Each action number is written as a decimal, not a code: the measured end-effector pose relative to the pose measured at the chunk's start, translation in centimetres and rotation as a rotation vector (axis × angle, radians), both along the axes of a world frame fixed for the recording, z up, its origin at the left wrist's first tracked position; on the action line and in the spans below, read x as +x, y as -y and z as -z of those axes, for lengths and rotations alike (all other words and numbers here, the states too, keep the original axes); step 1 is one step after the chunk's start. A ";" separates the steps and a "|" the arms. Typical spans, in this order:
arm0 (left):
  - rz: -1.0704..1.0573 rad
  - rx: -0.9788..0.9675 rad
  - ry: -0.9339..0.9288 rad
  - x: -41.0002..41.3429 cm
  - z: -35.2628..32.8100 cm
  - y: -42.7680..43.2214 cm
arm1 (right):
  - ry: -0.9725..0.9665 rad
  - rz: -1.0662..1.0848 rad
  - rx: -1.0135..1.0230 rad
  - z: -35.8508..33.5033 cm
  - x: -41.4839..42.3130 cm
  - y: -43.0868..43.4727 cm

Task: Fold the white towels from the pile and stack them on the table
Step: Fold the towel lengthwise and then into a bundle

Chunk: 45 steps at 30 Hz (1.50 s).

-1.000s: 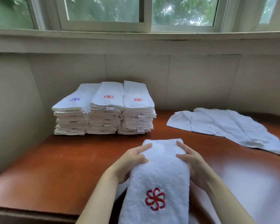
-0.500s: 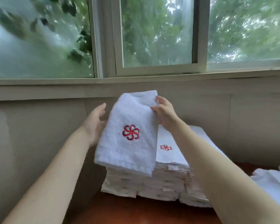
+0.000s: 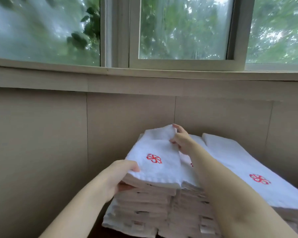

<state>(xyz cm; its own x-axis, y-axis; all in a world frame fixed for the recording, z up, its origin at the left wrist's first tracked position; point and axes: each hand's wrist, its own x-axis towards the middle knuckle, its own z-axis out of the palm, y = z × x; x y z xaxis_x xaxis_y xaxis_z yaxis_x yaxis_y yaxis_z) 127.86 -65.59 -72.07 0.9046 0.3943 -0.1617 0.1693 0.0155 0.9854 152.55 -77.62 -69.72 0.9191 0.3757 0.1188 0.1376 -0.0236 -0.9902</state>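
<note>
Lowered from mid-air, the folded towel now lies atop the leftmost stack. Nearest, the left hand grips its near corner, thumb above, fingers curled beneath. Farther, the right hand pinches the far edge. It looks soft, light and floppy, best held at opposite corners so the folds keep.

Just behind your grip you face a beige panelled wall, its seams running upright. Higher above the grip a pale ledge spans the wall; over it you see a sliding window with blurred green trees outside
</note>
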 end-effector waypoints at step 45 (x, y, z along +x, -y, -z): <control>0.037 1.342 -0.283 6.0 2.5 5.0 | 0.364 -0.210 -1.156 0.5 0.4 -4.9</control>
<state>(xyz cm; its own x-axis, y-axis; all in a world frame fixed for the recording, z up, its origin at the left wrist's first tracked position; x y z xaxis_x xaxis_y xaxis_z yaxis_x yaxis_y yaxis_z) 133.89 -70.63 -74.60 0.9184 0.3692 0.1424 0.3443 -0.9229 0.1722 152.98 -72.74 -70.20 0.8109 0.5668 -0.1455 0.5083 -0.8054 -0.3048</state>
